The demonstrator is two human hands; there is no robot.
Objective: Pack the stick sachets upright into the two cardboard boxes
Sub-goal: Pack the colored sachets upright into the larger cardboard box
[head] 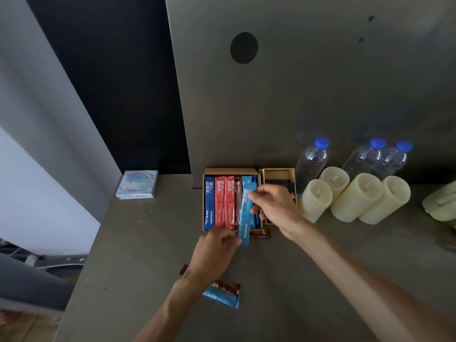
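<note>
A: What is found nearest, and is any risk seen there?

B: Two loose sachets (224, 292), one brown and one light blue, are seen on the tabletop (148, 243), partly covered by the left forearm (177, 302). They could be dragged aside or swept off the edge if that arm is drawn back carelessly.

A: And the sachet being handled?

B: The light-blue sachet (245, 218) is held at both ends over the front of the larger box (229, 171). Its lower end is pinched by the fingers (230, 241) of the left hand (217, 245), its upper end by those of the right hand (274, 206). If it is lowered at a slant, it could be laid across the packed row (219, 203) instead of being stood in the narrow gap at the row's right — and its neighbours could be tipped or creased.

A: Farther back?

B: The smaller box (278, 171), just beside, is partly hidden by the right hand; how full it is cannot be told. Candles (315, 201) and bottles (312, 159) are crowded close on the right — they could be toppled if the right arm is swung wide.
</note>
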